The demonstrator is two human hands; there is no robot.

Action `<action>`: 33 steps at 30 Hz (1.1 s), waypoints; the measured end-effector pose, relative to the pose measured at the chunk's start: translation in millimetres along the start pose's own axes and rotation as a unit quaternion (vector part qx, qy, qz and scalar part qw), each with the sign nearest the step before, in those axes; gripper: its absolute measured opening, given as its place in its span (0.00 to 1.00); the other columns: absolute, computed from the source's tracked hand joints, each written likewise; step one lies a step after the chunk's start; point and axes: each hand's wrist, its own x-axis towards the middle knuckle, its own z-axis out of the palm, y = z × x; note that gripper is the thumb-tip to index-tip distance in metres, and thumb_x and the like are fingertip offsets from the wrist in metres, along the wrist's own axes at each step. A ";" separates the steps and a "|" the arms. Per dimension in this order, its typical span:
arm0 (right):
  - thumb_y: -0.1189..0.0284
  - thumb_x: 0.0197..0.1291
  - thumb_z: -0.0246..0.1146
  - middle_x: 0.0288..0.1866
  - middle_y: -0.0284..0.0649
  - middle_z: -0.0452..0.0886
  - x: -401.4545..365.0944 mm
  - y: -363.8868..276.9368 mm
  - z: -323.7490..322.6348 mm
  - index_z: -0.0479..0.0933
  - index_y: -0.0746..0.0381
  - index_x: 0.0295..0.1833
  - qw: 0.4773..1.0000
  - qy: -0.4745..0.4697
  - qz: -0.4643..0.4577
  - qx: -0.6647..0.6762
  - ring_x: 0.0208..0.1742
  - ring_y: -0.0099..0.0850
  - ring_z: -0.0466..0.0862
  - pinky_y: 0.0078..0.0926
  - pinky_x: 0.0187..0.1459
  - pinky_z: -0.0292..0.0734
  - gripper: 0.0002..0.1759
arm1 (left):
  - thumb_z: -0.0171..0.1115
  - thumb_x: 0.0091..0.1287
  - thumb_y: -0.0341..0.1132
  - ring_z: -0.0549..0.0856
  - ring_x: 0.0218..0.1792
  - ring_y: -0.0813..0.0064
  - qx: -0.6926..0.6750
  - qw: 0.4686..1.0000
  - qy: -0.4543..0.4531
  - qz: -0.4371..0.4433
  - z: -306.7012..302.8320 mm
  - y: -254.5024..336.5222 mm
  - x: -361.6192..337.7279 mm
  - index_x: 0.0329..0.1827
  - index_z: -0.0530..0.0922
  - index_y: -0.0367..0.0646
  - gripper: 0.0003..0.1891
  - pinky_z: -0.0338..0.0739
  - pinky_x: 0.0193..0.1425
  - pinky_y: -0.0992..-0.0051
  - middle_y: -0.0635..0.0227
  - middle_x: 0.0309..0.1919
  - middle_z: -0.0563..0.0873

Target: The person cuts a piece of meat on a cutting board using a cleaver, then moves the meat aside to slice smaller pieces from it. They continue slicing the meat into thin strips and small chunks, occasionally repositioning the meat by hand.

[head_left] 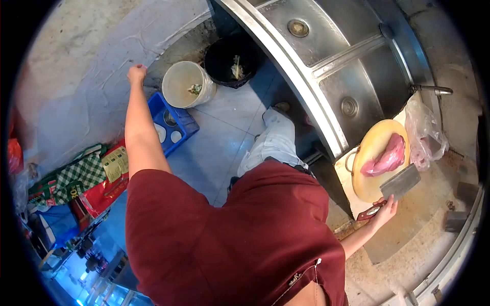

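Observation:
My right hand [386, 213] grips a cleaver [400, 182], its broad grey blade over the near edge of a round yellowish cutting board [368, 153]. The dark reddish handle sticks out past my fingers. On the board lies a piece of raw pink meat [386, 157], apart from my hand. My left arm stretches away to the left, and my left hand [137, 74] is curled closed near the wall, above a white bucket [176, 84]. Nothing shows in its fingers. Beside the board sits a clear plastic bag [423, 132].
A steel double sink [326, 71] with a tap [434, 90] stands behind the board. On the floor are a black-lined bin [219, 64] with scraps and a blue crate [181, 133] holding dishes. Several shopping bags [84, 173] lie at left. Dark blocks [457, 222] sit on the counter's right.

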 end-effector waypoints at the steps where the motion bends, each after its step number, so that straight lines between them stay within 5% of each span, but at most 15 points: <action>1: 0.66 0.68 0.54 0.19 0.34 0.72 0.0 -2.6 -1.0 0.72 0.62 0.45 1.000 0.004 -0.003 0.000 0.16 0.25 0.73 0.20 0.20 0.67 0.10 | 0.66 0.57 0.47 0.84 0.49 0.58 0.008 1.000 -0.003 0.003 2.7 1.0 -2.5 0.41 0.87 0.51 0.14 0.76 0.55 0.64 0.58 0.42 0.87; 11: 0.67 0.67 0.55 0.19 0.34 0.72 -4.0 9.4 -3.1 0.72 0.62 0.42 0.999 0.010 0.023 0.030 0.16 0.24 0.72 0.20 0.19 0.67 0.08 | 0.65 0.55 0.44 0.85 0.47 0.56 -0.014 0.996 0.078 -0.039 -9.5 16.7 -8.0 0.40 0.86 0.48 0.14 0.77 0.53 0.63 0.57 0.42 0.87; 15: 0.68 0.67 0.56 0.19 0.33 0.72 1.5 22.9 -12.8 0.73 0.62 0.40 0.999 0.002 0.009 0.048 0.15 0.23 0.71 0.21 0.18 0.68 0.08 | 0.62 0.56 0.43 0.84 0.49 0.57 -0.056 0.998 -0.001 -0.026 15.6 27.5 0.0 0.43 0.85 0.47 0.15 0.76 0.54 0.63 0.57 0.44 0.86; 19: 0.66 0.66 0.57 0.17 0.30 0.70 -5.0 26.0 -3.1 0.73 0.61 0.39 0.996 0.042 0.043 0.070 0.16 0.22 0.70 0.21 0.19 0.65 0.09 | 0.62 0.55 0.43 0.83 0.50 0.57 -0.159 0.978 0.022 0.134 92.1 90.5 -29.4 0.49 0.81 0.41 0.21 0.75 0.57 0.64 0.54 0.45 0.85; 20: 0.65 0.66 0.58 0.17 0.30 0.69 -3.0 27.7 -7.2 0.72 0.61 0.37 0.994 0.074 0.070 0.032 0.16 0.21 0.69 0.21 0.19 0.64 0.11 | 0.63 0.57 0.41 0.86 0.42 0.64 -0.189 0.964 -0.008 0.189 112.2 113.5 -45.6 0.49 0.80 0.41 0.19 0.79 0.48 0.68 0.57 0.42 0.87; 21: 0.64 0.65 0.59 0.17 0.31 0.70 -1.3 38.2 -12.8 0.70 0.61 0.33 0.998 0.041 0.032 0.036 0.16 0.21 0.70 0.22 0.19 0.64 0.12 | 0.62 0.62 0.37 0.85 0.33 0.74 -0.346 0.917 -0.130 0.148 102.1 162.7 -96.0 0.50 0.79 0.41 0.15 0.80 0.37 0.75 0.64 0.37 0.86; 22: 0.64 0.65 0.59 0.16 0.31 0.71 -7.6 28.3 -12.1 0.69 0.60 0.31 0.998 0.047 0.030 0.031 0.15 0.21 0.70 0.21 0.18 0.65 0.13 | 0.58 0.68 0.35 0.80 0.28 0.80 -0.347 0.897 -0.193 0.192 82.5 210.4 -147.9 0.53 0.77 0.41 0.13 0.77 0.31 0.80 0.71 0.36 0.83; 27: 0.69 0.69 0.54 0.15 0.33 0.71 -27.9 44.4 -19.6 0.70 0.63 0.36 0.986 0.068 0.034 0.146 0.13 0.21 0.70 0.21 0.16 0.66 0.09 | 0.59 0.69 0.40 0.81 0.34 0.82 -0.427 0.710 -0.419 0.371 53.1 390.1 -365.8 0.57 0.76 0.41 0.17 0.78 0.38 0.79 0.69 0.40 0.83; 29: 0.68 0.69 0.54 0.15 0.33 0.71 -42.4 52.7 -23.5 0.70 0.62 0.37 0.983 0.083 0.055 0.152 0.12 0.21 0.69 0.20 0.16 0.66 0.09 | 0.59 0.68 0.42 0.82 0.38 0.80 -0.356 0.613 -0.498 0.500 63.2 436.7 -453.9 0.57 0.77 0.42 0.18 0.78 0.42 0.78 0.69 0.41 0.83; 31: 0.66 0.69 0.55 0.15 0.33 0.72 -60.4 68.2 -24.1 0.73 0.62 0.42 0.977 0.091 0.056 0.185 0.12 0.20 0.69 0.19 0.14 0.66 0.10 | 0.60 0.67 0.41 0.82 0.40 0.77 -0.268 0.532 -0.623 0.507 44.4 460.0 -544.6 0.55 0.78 0.39 0.19 0.78 0.43 0.76 0.65 0.44 0.83; 33: 0.68 0.70 0.53 0.14 0.32 0.70 -79.0 70.3 -21.8 0.71 0.62 0.36 0.972 0.118 0.087 0.185 0.12 0.19 0.68 0.19 0.14 0.63 0.10 | 0.65 0.62 0.43 0.83 0.41 0.74 -0.165 0.562 -0.659 0.472 36.2 472.7 -620.2 0.52 0.77 0.33 0.23 0.78 0.44 0.75 0.62 0.43 0.84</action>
